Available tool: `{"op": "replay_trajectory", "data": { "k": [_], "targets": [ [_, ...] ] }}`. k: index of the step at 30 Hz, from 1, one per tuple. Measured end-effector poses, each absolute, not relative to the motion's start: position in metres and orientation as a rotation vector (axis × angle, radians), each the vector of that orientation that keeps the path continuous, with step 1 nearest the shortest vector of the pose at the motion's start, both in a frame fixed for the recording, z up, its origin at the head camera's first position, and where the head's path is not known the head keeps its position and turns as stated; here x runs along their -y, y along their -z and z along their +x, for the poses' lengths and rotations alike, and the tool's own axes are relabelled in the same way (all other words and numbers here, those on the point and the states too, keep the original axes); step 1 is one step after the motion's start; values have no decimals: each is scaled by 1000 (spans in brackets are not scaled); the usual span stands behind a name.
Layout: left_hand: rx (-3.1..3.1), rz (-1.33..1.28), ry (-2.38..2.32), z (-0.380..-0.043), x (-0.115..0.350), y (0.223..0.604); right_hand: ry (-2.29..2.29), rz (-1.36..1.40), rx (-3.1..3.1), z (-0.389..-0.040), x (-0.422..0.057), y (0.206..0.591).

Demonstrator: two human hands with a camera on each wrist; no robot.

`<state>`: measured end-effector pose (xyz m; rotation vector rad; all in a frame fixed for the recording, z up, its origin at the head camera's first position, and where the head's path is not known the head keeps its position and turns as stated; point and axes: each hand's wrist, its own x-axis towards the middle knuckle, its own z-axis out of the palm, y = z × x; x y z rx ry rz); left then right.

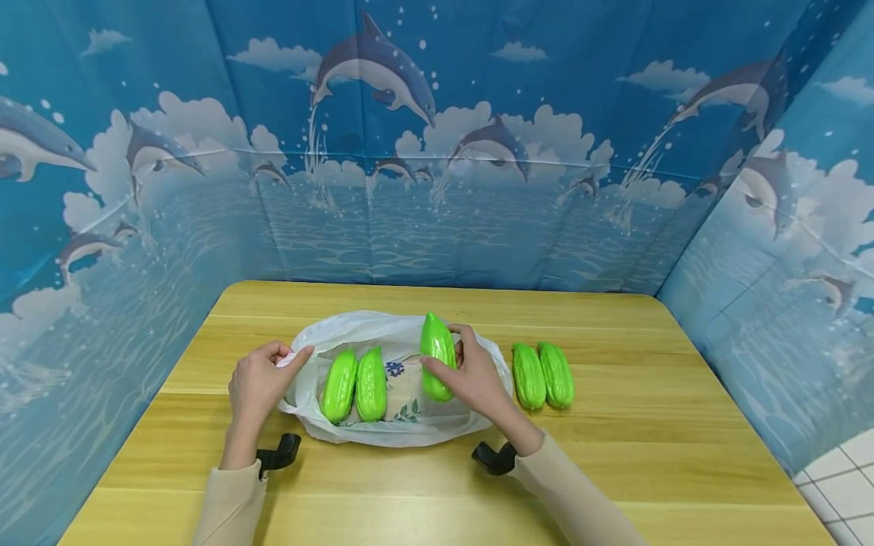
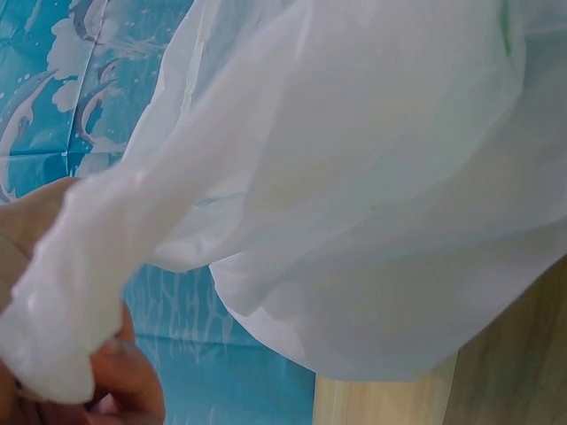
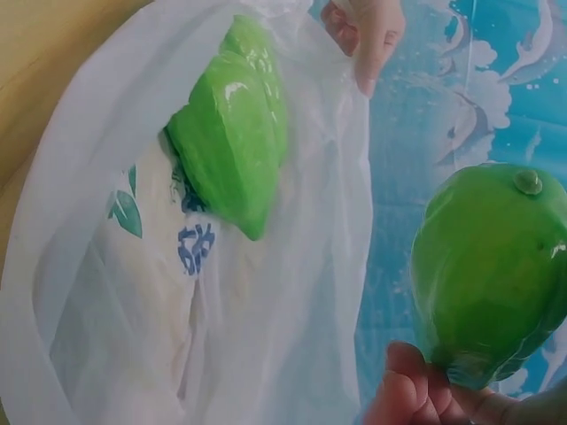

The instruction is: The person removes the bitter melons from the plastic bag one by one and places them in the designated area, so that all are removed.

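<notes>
An open white plastic bag [image 1: 416, 434] lies on the table, its mouth spread wide. Two glossy green bitter melons sit side by side in its left part, one bitter melon [image 1: 339, 385] left of the other bitter melon [image 1: 372, 384]. My left hand [image 1: 258, 381] pinches the bag's left edge between thumb and fingers; in the left wrist view the twisted white plastic [image 2: 80, 283] runs into that grip. With thumb and fingers my right hand [image 1: 478, 381] grips another green bitter melon [image 1: 435, 356], tip pointing away, over the bag's right part.
Two more bitter melons, one [image 1: 529, 377] beside the other [image 1: 556, 374], lie on the wooden table [image 1: 635, 425] just right of the bag. A printed blue flower [image 1: 394, 368] and green leaves show inside the bag. A dolphin-patterned curtain [image 1: 437, 243] stands behind and beside the table.
</notes>
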<state>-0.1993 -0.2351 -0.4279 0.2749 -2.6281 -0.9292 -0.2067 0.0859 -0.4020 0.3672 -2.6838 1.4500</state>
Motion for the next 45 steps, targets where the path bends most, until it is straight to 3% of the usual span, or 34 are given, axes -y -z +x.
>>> {"op": "replay_trajectory", "data": {
  "k": [45],
  "targets": [
    [2634,281,931,-201,234,430,-1426,217,2656,-214,-149,390]
  ]
}}
